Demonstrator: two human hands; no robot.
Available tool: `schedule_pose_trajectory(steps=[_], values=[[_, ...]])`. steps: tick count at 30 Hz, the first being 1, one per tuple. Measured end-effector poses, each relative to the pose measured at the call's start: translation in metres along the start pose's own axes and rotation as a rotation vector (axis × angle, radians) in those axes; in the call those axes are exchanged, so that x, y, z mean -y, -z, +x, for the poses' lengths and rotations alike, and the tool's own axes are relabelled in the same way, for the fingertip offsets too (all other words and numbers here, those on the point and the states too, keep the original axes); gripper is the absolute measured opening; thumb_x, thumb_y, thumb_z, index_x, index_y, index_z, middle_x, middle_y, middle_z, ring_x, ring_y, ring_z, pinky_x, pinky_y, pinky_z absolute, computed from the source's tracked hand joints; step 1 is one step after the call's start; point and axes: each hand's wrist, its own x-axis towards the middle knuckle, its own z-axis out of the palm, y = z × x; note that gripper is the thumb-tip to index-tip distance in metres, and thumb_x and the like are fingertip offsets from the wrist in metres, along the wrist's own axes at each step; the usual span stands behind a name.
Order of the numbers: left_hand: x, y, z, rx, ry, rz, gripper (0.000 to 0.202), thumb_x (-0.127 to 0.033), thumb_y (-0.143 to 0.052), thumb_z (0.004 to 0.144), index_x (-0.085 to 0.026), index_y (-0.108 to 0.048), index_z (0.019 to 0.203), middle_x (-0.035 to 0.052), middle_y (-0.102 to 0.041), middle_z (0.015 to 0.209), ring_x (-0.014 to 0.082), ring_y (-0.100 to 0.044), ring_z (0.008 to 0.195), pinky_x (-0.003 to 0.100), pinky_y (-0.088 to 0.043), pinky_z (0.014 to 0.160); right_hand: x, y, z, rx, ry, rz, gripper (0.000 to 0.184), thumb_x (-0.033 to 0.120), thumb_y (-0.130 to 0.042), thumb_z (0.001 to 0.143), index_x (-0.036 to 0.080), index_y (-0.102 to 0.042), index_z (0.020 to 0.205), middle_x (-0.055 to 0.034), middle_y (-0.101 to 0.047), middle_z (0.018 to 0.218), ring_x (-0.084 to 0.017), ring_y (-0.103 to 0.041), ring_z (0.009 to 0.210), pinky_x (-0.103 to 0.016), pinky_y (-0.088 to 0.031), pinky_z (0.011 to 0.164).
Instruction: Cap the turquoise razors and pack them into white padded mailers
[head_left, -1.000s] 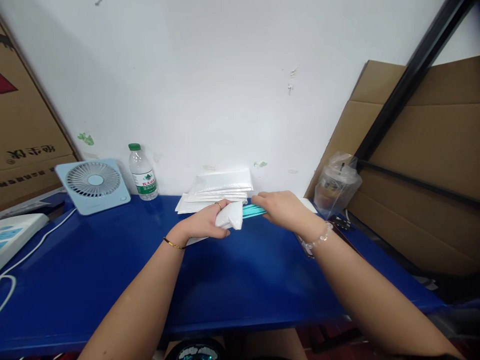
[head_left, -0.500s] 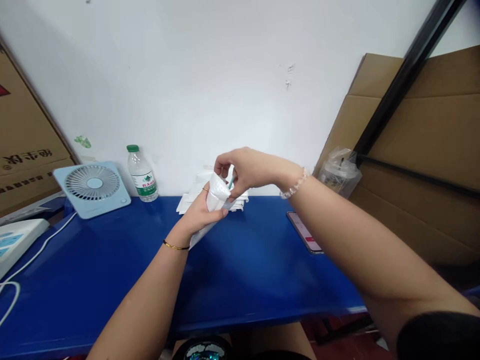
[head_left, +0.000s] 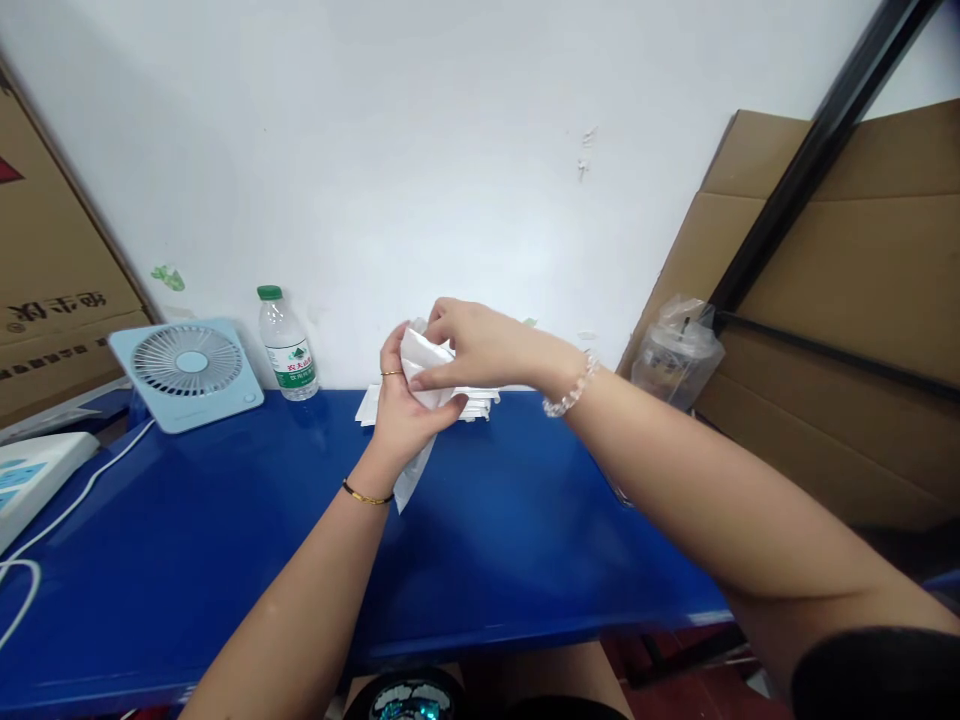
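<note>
My left hand [head_left: 401, 415] is raised above the blue table [head_left: 225, 540] and wrapped round a white padded envelope [head_left: 421, 372], whose lower end hangs down past my wrist. My right hand [head_left: 472, 345] reaches across from the right and presses its fingers on the envelope's upper end. The teal stick-like thing seen earlier is out of sight, hidden by my hands or by the envelope. A stack of white envelopes [head_left: 480, 403] lies on the table just behind my hands, against the wall.
A pale blue desk fan [head_left: 186, 370] and a water bottle [head_left: 287, 345] stand at the back left. A white device with a cable [head_left: 30, 475] lies far left. A bagged drink cup [head_left: 675, 352] sits at the right, before leaning cardboard [head_left: 847, 330].
My hands rose from the table with the envelope. The teal stick went from beside the envelope into its mouth and out of sight. My right fingers now press on the envelope's top.
</note>
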Motion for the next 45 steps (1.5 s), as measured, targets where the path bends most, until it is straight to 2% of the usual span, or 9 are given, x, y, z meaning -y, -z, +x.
schedule_pose_trajectory(steps=[4, 8, 11, 14, 17, 20, 27, 38, 45], values=[[-0.016, -0.002, 0.000, -0.065, -0.133, -0.050, 0.117, -0.053, -0.080, 0.048, -0.032, -0.010, 0.140, 0.0074, -0.043, 0.120, 0.0221, -0.050, 0.108, 0.037, -0.043, 0.091, 0.004, -0.010, -0.021, -0.206, 0.147, -0.154, 0.013, 0.021, -0.052, 0.086, 0.013, -0.061, 0.080, -0.0108, -0.045, 0.124, -0.017, -0.056, 0.092, -0.032, -0.046, 0.078], [-0.050, 0.007, -0.027, 0.000, -0.128, -0.001, 0.052, -0.048, -0.067, 0.072, -0.026, -0.049, 0.116, 0.0043, -0.051, 0.104, 0.0175, -0.052, 0.094, 0.031, -0.046, 0.078, 0.011, -0.022, -0.082, -0.359, 0.325, -0.273, 0.015, 0.019, -0.046, 0.090, 0.017, -0.060, 0.085, -0.0089, -0.044, 0.132, -0.025, -0.042, 0.120, -0.044, -0.041, 0.093], [-0.073, 0.012, -0.074, 0.230, -0.149, 0.164, 0.007, -0.022, -0.064, 0.078, -0.022, -0.059, 0.082, 0.0017, -0.056, 0.087, 0.0151, -0.054, 0.085, 0.029, -0.044, 0.077, 0.015, -0.056, -0.141, -0.319, 0.326, -0.244, 0.010, 0.016, -0.050, 0.088, 0.018, -0.060, 0.085, -0.0099, -0.055, 0.121, -0.023, -0.048, 0.114, -0.041, -0.044, 0.090], [-0.080, 0.012, -0.129, 0.550, -0.056, 0.257, 0.006, -0.018, -0.059, 0.080, -0.023, -0.059, 0.082, 0.0003, -0.059, 0.080, 0.0139, -0.054, 0.079, 0.029, -0.042, 0.077, 0.018, -0.098, -0.191, -0.144, 0.236, -0.148, 0.012, 0.015, -0.049, 0.088, 0.018, -0.060, 0.086, -0.0069, -0.063, 0.104, -0.017, -0.057, 0.099, -0.033, -0.047, 0.083], [-0.077, 0.008, -0.170, 0.654, 0.110, 0.392, 0.028, -0.032, -0.068, 0.074, -0.023, -0.057, 0.098, 0.0034, -0.061, 0.092, 0.0178, -0.054, 0.085, 0.031, -0.042, 0.075, 0.020, -0.130, -0.221, -0.037, 0.117, 0.023, 0.009, 0.019, -0.051, 0.088, 0.019, -0.061, 0.089, -0.0049, -0.065, 0.101, -0.017, -0.058, 0.099, -0.030, -0.047, 0.083], [-0.072, 0.004, -0.187, 0.700, 0.160, 0.531, 0.008, -0.029, -0.053, 0.085, -0.023, -0.058, 0.084, 0.0015, -0.061, 0.085, 0.0166, -0.054, 0.082, 0.031, -0.039, 0.075, 0.020, -0.145, -0.230, -0.014, 0.004, 0.264, 0.011, 0.028, -0.054, 0.087, 0.021, -0.062, 0.088, -0.0038, -0.065, 0.099, -0.017, -0.058, 0.100, -0.029, -0.045, 0.086], [-0.069, -0.015, -0.175, 0.658, 0.333, 0.814, 0.023, -0.031, -0.039, 0.091, -0.019, -0.055, 0.078, 0.0038, -0.061, 0.079, 0.0183, -0.056, 0.074, 0.029, -0.036, 0.064, 0.012, -0.159, -0.224, -0.261, -0.379, 0.517, 0.001, 0.019, -0.057, 0.082, 0.019, -0.058, 0.081, -0.0015, -0.060, 0.080, -0.014, -0.056, 0.073, -0.025, -0.045, 0.067], [-0.065, -0.027, -0.182, 0.542, 0.334, 0.899, 0.018, -0.029, -0.043, 0.089, -0.019, -0.057, 0.083, 0.0050, -0.062, 0.078, 0.0203, -0.057, 0.072, 0.031, -0.038, 0.065, 0.020, -0.167, -0.238, -0.260, -0.151, 0.321, 0.022, 0.035, -0.069, 0.074, 0.021, -0.064, 0.090, -0.0062, -0.061, 0.092, -0.020, -0.055, 0.088, -0.033, -0.046, 0.075], [-0.073, -0.008, -0.201, 0.682, -0.046, 0.685, 0.026, -0.029, -0.058, 0.083, -0.028, -0.057, 0.110, 0.0041, -0.059, 0.105, 0.0209, -0.052, 0.100, 0.035, -0.040, 0.084, 0.024, -0.172, -0.239, -0.231, -0.131, 0.161, 0.016, 0.031, -0.068, 0.075, 0.019, -0.061, 0.080, -0.0033, -0.060, 0.082, -0.019, -0.053, 0.083, -0.032, -0.043, 0.073]])
